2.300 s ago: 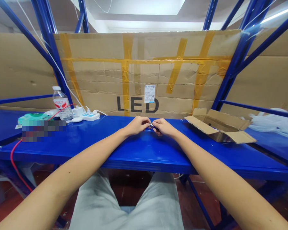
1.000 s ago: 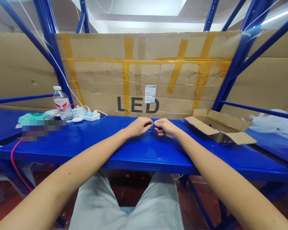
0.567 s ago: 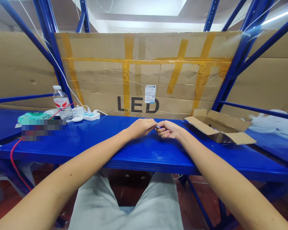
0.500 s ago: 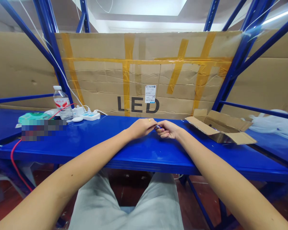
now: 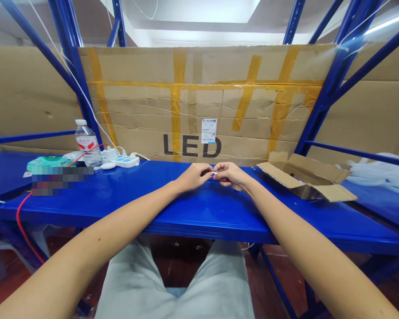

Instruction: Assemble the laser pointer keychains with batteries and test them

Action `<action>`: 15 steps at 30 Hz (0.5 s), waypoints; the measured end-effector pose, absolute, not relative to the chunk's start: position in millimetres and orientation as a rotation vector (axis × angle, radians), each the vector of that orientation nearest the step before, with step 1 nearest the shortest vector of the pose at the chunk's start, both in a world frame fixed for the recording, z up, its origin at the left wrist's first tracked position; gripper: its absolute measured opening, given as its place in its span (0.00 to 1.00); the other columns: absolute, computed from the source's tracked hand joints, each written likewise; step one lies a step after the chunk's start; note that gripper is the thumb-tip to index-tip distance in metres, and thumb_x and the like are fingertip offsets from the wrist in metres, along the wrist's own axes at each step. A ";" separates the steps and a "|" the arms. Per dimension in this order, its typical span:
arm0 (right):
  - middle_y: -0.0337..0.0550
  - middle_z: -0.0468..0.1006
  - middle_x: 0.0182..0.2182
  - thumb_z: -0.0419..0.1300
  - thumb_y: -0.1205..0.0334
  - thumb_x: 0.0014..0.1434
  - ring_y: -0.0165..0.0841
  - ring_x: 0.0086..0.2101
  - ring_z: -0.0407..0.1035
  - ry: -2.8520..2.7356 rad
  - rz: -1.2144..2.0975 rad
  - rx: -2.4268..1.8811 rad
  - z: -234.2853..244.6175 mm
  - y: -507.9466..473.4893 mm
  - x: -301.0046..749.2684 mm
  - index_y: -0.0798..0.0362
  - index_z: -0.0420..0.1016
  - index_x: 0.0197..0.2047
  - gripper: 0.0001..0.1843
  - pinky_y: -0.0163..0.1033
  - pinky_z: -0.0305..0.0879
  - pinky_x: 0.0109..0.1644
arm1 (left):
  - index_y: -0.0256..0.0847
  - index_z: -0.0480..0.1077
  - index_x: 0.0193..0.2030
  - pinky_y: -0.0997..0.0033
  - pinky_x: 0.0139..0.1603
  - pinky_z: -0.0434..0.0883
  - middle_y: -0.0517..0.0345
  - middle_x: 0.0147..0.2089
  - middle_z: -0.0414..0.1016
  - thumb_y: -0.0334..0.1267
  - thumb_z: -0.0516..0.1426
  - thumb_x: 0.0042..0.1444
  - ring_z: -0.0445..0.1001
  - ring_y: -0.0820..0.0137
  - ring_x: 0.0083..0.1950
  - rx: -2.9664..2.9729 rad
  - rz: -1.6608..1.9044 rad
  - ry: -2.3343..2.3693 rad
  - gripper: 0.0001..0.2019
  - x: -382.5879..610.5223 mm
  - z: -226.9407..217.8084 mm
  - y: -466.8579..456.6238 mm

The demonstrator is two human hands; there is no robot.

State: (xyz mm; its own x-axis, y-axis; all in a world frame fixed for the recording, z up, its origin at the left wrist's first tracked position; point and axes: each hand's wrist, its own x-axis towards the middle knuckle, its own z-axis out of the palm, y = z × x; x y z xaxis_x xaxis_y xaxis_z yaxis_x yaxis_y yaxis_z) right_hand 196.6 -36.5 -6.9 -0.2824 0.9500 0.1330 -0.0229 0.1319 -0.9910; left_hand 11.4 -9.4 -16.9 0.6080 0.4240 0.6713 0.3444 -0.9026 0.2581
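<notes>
Above the middle of the blue table (image 5: 199, 212), my left hand (image 5: 193, 176) and my right hand (image 5: 232, 175) meet at their fingertips. Between them is a small shiny item (image 5: 213, 175), whitish on top and purple below; its kind is too small to make out. The left fingers are closed on its left side. From the right, my right thumb and fingers pinch it as well. Part of the item is hidden behind the fingertips.
An open cardboard box (image 5: 306, 176) stands at the right. Toward the left are a plastic bottle (image 5: 88, 146), a white power strip (image 5: 127, 160), a teal packet (image 5: 46, 163) and a red cable (image 5: 20, 217). Large cardboard (image 5: 136, 110) printed LED stands behind, between blue rack posts.
My right hand has turned and its fingers have shifted up and left on the small item. More of the item's purple part shows between the hands now.
</notes>
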 end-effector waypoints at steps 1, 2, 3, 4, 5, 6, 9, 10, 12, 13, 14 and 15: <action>0.32 0.67 0.16 0.71 0.72 0.34 0.21 0.15 0.55 -1.484 1.280 -0.947 -7.2 -36.3 196.1 0.56 0.70 0.28 0.17 0.28 0.53 0.15 | 0.36 0.74 0.39 0.73 0.34 0.64 0.57 0.31 0.76 0.32 0.55 0.59 0.70 0.73 0.31 2.712 1.187 0.668 0.07 11.3 -16.9 -9.3; 0.33 0.68 0.17 0.72 0.70 0.34 0.22 0.16 0.58 -1.494 1.249 -0.938 -7.2 -36.3 195.8 0.57 0.71 0.28 0.17 0.30 0.59 0.16 | 0.36 0.74 0.38 0.74 0.34 0.64 0.58 0.30 0.75 0.33 0.55 0.59 0.69 0.74 0.30 2.704 1.197 0.682 0.07 11.2 -16.8 -9.3; 0.35 0.70 0.17 0.73 0.69 0.34 0.24 0.17 0.61 -1.505 1.222 -0.927 -7.0 -36.5 195.7 0.57 0.72 0.28 0.17 0.33 0.65 0.19 | 0.36 0.74 0.37 0.74 0.33 0.63 0.58 0.30 0.75 0.33 0.55 0.59 0.68 0.74 0.29 2.698 1.209 0.693 0.07 11.1 -16.6 -9.4; 0.36 0.71 0.18 0.74 0.67 0.34 0.25 0.18 0.63 -1.514 1.200 -0.917 -6.8 -36.8 195.8 0.58 0.73 0.28 0.17 0.36 0.70 0.22 | 0.36 0.74 0.37 0.74 0.33 0.63 0.58 0.29 0.74 0.33 0.55 0.60 0.68 0.74 0.29 2.698 1.219 0.697 0.07 11.1 -16.4 -9.5; 0.37 0.73 0.19 0.75 0.66 0.34 0.25 0.18 0.64 -1.519 1.182 -0.908 -6.6 -37.1 196.0 0.58 0.74 0.28 0.17 0.39 0.73 0.25 | 0.36 0.74 0.37 0.74 0.33 0.63 0.58 0.29 0.74 0.33 0.55 0.60 0.68 0.74 0.29 2.702 1.227 0.696 0.07 11.0 -16.3 -9.7; 0.39 0.74 0.20 0.75 0.64 0.34 0.26 0.19 0.65 -1.521 1.165 -0.900 -6.5 -37.4 196.1 0.59 0.75 0.27 0.17 0.41 0.75 0.27 | 0.36 0.74 0.36 0.74 0.33 0.63 0.58 0.29 0.74 0.33 0.55 0.60 0.68 0.74 0.29 2.711 1.234 0.692 0.07 11.0 -16.2 -9.8; 0.39 0.74 0.21 0.76 0.61 0.34 0.26 0.20 0.65 -1.532 1.125 -0.886 -6.3 -37.5 196.6 0.59 0.76 0.26 0.18 0.44 0.77 0.31 | 0.37 0.73 0.36 0.73 0.35 0.65 0.57 0.31 0.76 0.32 0.54 0.60 0.71 0.73 0.32 2.753 1.241 0.661 0.06 10.8 -16.1 -10.1; 0.38 0.73 0.20 0.76 0.60 0.34 0.25 0.19 0.63 -1.539 1.123 -0.877 -6.4 -37.3 196.8 0.59 0.76 0.26 0.18 0.44 0.77 0.31 | 0.37 0.73 0.37 0.73 0.36 0.65 0.57 0.32 0.76 0.32 0.54 0.61 0.71 0.73 0.33 2.767 1.244 0.655 0.07 10.7 -16.0 -10.2; 0.36 0.71 0.18 0.75 0.58 0.37 0.24 0.18 0.60 -1.555 1.145 -0.846 -6.9 -36.5 197.4 0.58 0.76 0.27 0.17 0.44 0.77 0.29 | 0.37 0.73 0.38 0.72 0.39 0.67 0.56 0.34 0.77 0.32 0.53 0.61 0.73 0.72 0.35 2.793 1.250 0.651 0.07 10.3 -15.6 -10.3; 0.35 0.70 0.17 0.75 0.57 0.38 0.24 0.18 0.59 -1.560 1.163 -0.828 -7.3 -35.9 197.8 0.58 0.75 0.27 0.18 0.43 0.76 0.28 | 0.37 0.73 0.38 0.71 0.40 0.67 0.55 0.35 0.77 0.32 0.53 0.62 0.73 0.71 0.36 2.806 1.251 0.649 0.07 10.1 -15.3 -10.4; 0.35 0.69 0.17 0.75 0.56 0.39 0.23 0.17 0.58 -1.560 1.183 -0.810 -7.8 -35.2 198.3 0.57 0.74 0.27 0.18 0.43 0.76 0.27 | 0.37 0.73 0.39 0.71 0.40 0.68 0.54 0.35 0.78 0.32 0.53 0.62 0.74 0.71 0.36 2.820 1.249 0.646 0.07 9.9 -15.1 -10.5; 0.35 0.69 0.17 0.74 0.56 0.40 0.23 0.17 0.58 -1.558 1.204 -0.795 -8.4 -34.4 198.9 0.57 0.72 0.27 0.18 0.42 0.75 0.26 | 0.37 0.73 0.39 0.71 0.41 0.68 0.54 0.36 0.78 0.32 0.53 0.62 0.74 0.70 0.37 2.833 1.243 0.640 0.07 9.8 -14.8 -10.5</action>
State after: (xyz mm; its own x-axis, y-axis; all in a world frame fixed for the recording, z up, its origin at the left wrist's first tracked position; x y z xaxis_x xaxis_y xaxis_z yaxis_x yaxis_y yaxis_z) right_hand 198.9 -34.4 -8.4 -0.3112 0.9016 0.3005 -0.0637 0.2957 -0.9532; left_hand 9.8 -10.5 -14.8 0.6084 0.3561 0.7092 0.3702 -0.9178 0.1433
